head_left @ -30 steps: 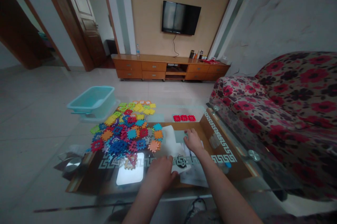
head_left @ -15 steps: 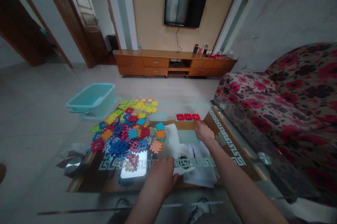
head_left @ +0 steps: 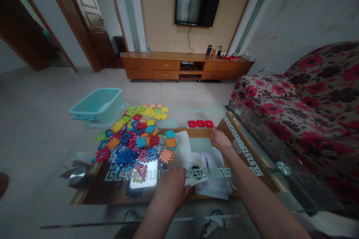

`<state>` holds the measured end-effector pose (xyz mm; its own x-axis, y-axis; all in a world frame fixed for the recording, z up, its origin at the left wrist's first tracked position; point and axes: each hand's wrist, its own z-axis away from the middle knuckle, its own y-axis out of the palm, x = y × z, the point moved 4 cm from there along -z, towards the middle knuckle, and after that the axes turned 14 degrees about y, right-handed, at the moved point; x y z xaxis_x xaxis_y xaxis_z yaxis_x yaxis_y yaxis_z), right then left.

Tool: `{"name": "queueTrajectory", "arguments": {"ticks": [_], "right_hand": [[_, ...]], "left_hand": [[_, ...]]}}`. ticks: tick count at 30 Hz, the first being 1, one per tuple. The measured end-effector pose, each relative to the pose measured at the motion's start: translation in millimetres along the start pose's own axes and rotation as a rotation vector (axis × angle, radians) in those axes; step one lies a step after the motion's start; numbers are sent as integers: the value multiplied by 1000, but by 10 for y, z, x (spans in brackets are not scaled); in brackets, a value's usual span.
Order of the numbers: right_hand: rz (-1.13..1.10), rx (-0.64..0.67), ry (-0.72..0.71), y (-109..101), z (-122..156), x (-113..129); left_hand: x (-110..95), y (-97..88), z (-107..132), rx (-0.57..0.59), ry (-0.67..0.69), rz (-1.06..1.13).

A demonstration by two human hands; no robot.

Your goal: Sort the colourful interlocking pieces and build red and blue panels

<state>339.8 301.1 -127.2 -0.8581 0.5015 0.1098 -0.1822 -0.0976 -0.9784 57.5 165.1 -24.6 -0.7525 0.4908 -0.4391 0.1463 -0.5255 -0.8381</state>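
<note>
Three red square interlocking tiles (head_left: 200, 123) lie in a row on the glass table (head_left: 201, 144). My right hand (head_left: 222, 141) is just on the near right side of this row, apart from it. Its fingers are loosely bent and I see nothing in them. Closer to me, my left hand (head_left: 172, 184) rests on the near part of the glass, palm down, thumb out to the right, holding nothing visible. Left of both hands spreads a large pile of colourful interlocking tiles (head_left: 141, 142), in blue, red, orange, yellow and green.
Beyond the pile's left side stands a turquoise plastic tub (head_left: 97, 106). Papers (head_left: 214, 171) show under the glass. A flowered sofa (head_left: 305, 104) flanks the right side. Against the far wall is a wooden TV cabinet (head_left: 165, 65) below a television (head_left: 198, 6).
My right hand has drawn slightly back and to the right from the red tile row. The left hand and the tiles have stayed in place.
</note>
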Motion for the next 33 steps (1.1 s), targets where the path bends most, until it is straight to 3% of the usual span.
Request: {"name": "queueTrajectory", "arguments": {"ticks": [33], "right_hand": [[-1,-12,57,8,-25,9]], "left_hand": [[-2,-28,37,5,-6,10]]}}
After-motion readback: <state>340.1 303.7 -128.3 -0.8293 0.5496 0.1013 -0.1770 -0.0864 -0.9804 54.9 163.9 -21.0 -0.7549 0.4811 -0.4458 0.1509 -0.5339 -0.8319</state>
